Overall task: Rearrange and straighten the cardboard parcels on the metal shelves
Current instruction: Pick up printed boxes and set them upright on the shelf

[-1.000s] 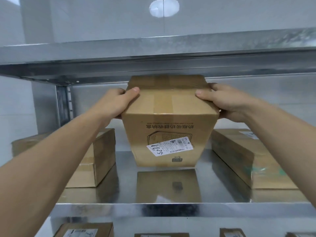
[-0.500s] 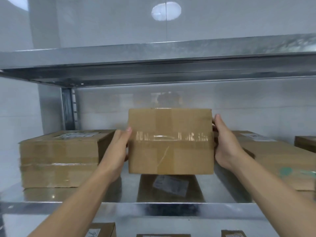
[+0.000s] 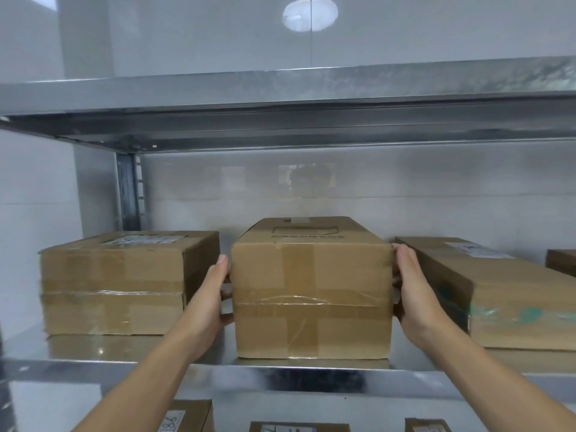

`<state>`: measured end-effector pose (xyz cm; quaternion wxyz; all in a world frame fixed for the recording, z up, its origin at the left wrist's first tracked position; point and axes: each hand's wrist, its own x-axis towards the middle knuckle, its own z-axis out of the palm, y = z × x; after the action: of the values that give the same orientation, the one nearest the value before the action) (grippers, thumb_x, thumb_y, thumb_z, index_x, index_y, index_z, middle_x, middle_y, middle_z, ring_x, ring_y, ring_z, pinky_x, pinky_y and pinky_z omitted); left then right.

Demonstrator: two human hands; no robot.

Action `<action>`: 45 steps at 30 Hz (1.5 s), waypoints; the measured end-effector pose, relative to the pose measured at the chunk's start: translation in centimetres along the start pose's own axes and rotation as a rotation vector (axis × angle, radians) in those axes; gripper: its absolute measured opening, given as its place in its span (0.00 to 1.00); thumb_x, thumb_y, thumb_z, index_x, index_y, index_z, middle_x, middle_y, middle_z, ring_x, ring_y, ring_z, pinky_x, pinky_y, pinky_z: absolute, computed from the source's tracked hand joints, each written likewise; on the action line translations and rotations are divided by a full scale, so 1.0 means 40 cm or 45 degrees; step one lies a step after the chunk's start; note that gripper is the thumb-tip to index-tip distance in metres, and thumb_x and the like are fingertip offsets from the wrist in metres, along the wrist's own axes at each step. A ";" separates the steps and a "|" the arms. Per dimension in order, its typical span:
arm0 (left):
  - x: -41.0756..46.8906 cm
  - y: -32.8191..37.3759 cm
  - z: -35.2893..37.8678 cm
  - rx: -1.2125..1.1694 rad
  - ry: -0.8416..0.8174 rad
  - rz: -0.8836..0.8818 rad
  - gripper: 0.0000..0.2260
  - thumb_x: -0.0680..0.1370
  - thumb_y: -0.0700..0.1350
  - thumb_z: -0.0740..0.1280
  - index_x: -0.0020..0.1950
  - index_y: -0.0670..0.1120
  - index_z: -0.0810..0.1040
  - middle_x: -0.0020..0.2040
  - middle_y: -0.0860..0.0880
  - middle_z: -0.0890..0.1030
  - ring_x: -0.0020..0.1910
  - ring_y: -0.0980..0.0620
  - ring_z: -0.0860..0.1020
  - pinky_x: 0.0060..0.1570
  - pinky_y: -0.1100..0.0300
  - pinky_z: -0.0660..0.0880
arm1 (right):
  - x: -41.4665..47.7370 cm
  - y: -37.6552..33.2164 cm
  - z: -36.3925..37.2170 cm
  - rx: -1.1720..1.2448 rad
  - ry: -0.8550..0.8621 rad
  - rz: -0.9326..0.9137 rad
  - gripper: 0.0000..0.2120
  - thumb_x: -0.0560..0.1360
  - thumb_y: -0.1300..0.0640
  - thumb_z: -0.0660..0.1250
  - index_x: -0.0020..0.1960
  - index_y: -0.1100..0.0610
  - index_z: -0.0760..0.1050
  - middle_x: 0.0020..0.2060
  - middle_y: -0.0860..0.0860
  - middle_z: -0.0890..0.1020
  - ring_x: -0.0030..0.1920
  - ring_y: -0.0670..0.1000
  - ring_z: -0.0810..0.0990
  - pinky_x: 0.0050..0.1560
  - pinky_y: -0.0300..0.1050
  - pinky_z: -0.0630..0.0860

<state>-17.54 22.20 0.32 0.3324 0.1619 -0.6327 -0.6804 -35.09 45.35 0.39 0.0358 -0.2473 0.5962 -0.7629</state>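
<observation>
Metal shelf [image 3: 193, 374] w/ parcels: left hand [image 3: 212, 294] & right hand [image 3: 411, 291] are clamping the middle parcel [image 3: 311, 294] between them, its long axis running away from both palms, each equally near.

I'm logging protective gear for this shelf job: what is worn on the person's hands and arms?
Nothing that shows. The left hand and right hand are bare, with no gloves, rings or watch visible. Both forearms are uncovered up to the frame's lower edge, so no sleeve is in view.
</observation>
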 end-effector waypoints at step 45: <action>0.165 0.218 0.080 0.670 -0.082 -0.008 0.15 0.79 0.49 0.70 0.62 0.46 0.73 0.55 0.46 0.82 0.54 0.46 0.81 0.44 0.53 0.76 | 0.155 -0.187 0.034 -0.331 -0.263 0.148 0.11 0.80 0.60 0.70 0.61 0.54 0.74 0.54 0.56 0.86 0.56 0.58 0.84 0.63 0.60 0.79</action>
<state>-22.22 20.45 10.54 0.2564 0.2230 -0.7977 -0.4982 -38.15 44.09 9.63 0.1088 -0.2922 0.6962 -0.6467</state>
